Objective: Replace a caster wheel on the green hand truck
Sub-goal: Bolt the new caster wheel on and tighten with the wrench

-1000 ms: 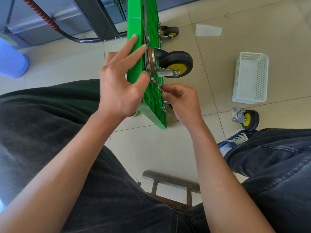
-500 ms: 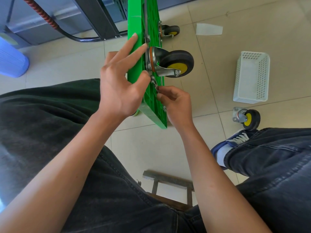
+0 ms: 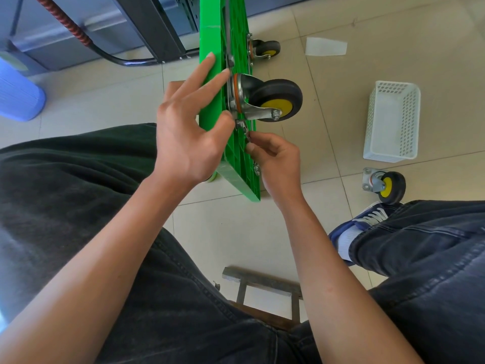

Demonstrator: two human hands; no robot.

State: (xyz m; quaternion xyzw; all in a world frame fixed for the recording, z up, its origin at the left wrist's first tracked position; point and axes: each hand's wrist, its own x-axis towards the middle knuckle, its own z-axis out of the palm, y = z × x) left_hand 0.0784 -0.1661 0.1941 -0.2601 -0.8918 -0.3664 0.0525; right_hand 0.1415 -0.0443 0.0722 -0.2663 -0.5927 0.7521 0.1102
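Tiled floor (image 3: 236, 245); left hand (image 3: 189, 137) flat against green deck (image 3: 210, 101), right hand (image 3: 275, 158) pinching wrench (image 3: 246, 132) below caster (image 3: 270, 101).

I see the green hand truck deck (image 3: 210, 106) standing on edge on the tiled floor (image 3: 341, 27), its ribbed underside facing right. My left hand (image 3: 189, 132) steadies it, fingers straight along the smooth face, thumb against the edge by the mounted caster wheel (image 3: 273, 99). My right hand (image 3: 275, 156) pinches a small metal wrench (image 3: 245, 131) just below the caster's plate. A loose caster (image 3: 385, 186) lies near a white basket (image 3: 391, 122), beside my shoe (image 3: 354, 232).
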